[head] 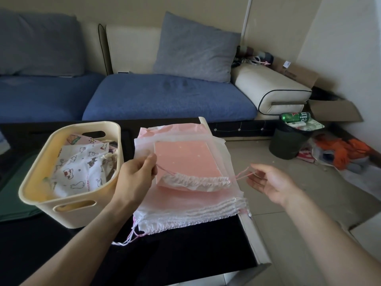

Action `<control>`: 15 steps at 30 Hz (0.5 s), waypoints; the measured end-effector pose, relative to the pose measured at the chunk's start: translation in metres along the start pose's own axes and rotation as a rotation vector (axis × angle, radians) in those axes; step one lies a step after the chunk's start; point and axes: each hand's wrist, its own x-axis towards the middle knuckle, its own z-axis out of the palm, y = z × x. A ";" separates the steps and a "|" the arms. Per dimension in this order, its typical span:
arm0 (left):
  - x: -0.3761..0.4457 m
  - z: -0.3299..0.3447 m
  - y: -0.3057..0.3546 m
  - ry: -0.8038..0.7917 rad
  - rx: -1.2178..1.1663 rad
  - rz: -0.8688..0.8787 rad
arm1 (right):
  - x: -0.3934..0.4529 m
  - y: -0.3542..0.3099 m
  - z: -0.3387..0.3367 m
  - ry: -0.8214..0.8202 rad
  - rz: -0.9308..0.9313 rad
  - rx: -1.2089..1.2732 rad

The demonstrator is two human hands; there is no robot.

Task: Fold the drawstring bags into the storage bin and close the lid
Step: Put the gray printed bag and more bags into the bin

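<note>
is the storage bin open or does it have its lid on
Open. The cream bin has no lid on it; printed fabric bags show inside through the top. No lid is visible anywhere.

You're in a home living room: beyond your hands a blue sofa (165,100) with cushions (195,48), right a full bin (288,141).

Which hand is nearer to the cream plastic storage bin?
Left. The left hand is right beside the cream plastic storage bin; the right hand hovers beyond the pink drawstring bags.
</note>
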 end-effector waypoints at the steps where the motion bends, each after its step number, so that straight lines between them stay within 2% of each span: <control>1: 0.002 -0.001 -0.003 0.006 0.085 0.006 | 0.000 -0.002 -0.002 0.015 0.011 0.067; 3: 0.006 -0.005 -0.010 -0.035 0.316 0.012 | 0.001 -0.009 -0.007 0.008 0.069 0.333; 5: 0.007 -0.006 -0.019 -0.153 0.569 0.009 | 0.000 -0.018 -0.010 -0.040 0.104 0.582; 7: 0.006 -0.003 -0.025 -0.299 0.784 0.000 | 0.001 -0.024 -0.013 -0.075 0.130 0.622; 9: 0.007 0.000 -0.026 -0.335 0.880 0.018 | 0.002 -0.025 -0.014 -0.083 0.157 0.579; 12: 0.010 0.002 -0.019 -0.189 0.793 0.020 | 0.003 -0.024 -0.017 -0.068 0.160 0.526; 15: 0.013 0.004 -0.013 -0.070 0.483 -0.158 | 0.003 -0.026 -0.020 -0.115 0.154 0.473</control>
